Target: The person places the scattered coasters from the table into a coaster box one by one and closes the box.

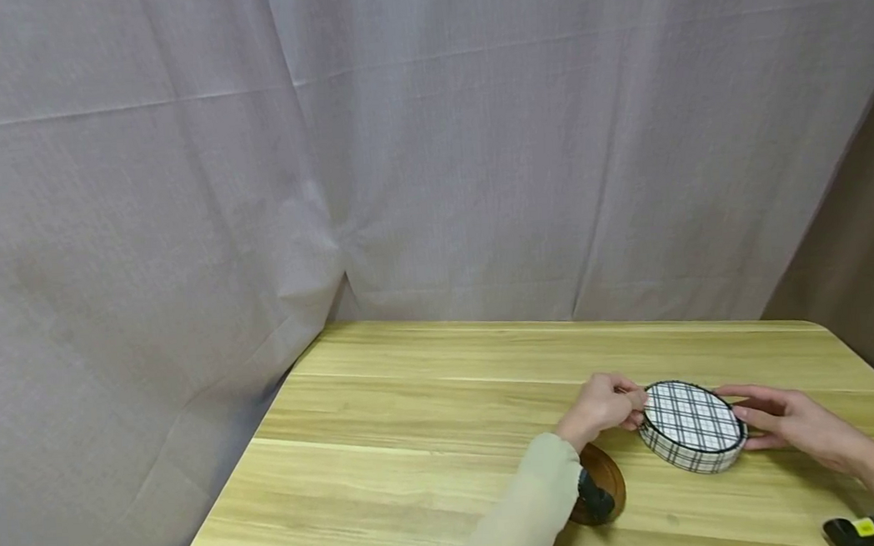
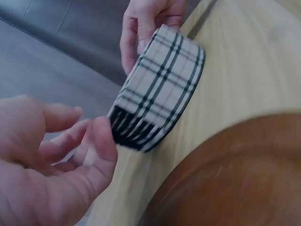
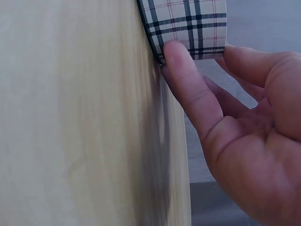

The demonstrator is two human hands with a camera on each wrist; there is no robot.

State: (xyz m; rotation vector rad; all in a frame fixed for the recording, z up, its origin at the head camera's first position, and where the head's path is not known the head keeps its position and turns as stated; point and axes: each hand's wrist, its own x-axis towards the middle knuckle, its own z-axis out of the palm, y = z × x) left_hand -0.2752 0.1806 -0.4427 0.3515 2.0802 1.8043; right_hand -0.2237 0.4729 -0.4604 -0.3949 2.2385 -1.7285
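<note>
A round, low plaid box (image 1: pixel 690 416), white with dark checks and a black rim, stands on the wooden table (image 1: pixel 387 443). My left hand (image 1: pixel 603 406) has its fingertips at the box's left edge. In the left wrist view, a fingertip of the left hand (image 2: pixel 61 165) meets a dark striped patch on the plaid box (image 2: pixel 162 75); what lies behind the fingertips is hidden. From the right side, my right hand (image 1: pixel 795 422) holds the box between thumb and fingers. Up close, one finger of the right hand (image 3: pixel 244 127) presses on the plaid box's side wall (image 3: pixel 188 23).
A round brown wooden dish (image 1: pixel 607 471) lies just left of the box, partly covered by my left wrist and its strapped-on black device (image 1: pixel 593 497). Grey curtain cloth (image 1: pixel 461 180) hangs behind the table, with a brown panel (image 1: pixel 863 230) at the right.
</note>
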